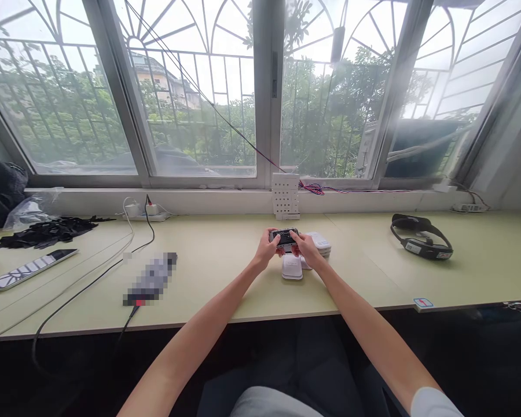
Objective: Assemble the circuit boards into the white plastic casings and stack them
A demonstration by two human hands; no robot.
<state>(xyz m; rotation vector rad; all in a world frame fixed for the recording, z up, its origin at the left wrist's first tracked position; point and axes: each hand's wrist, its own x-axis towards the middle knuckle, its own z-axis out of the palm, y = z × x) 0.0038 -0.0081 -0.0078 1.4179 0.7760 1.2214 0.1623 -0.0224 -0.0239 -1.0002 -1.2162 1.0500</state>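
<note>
Both hands hold a small battery pack (283, 236), a dark rectangular block with pale printing, above the table. My left hand (268, 249) is closed on its left end, thumb on the front face. At its right end, my right hand (306, 249) grips it with the thumb along the edge. Just below the hands lies a white rounded-corner case part (292, 269). A stack of similar white case parts (322, 244) stands behind my right hand and is partly hidden by it. The fingers behind the pack are mostly out of sight.
On the pale table (364, 278), a white perforated rack (285, 197) stands by the window. A black head strap device (422, 237) lies right. Left are a pixelated object (151, 280), cables (76, 291), a tablet-like device (30, 270) and black strips (43, 233).
</note>
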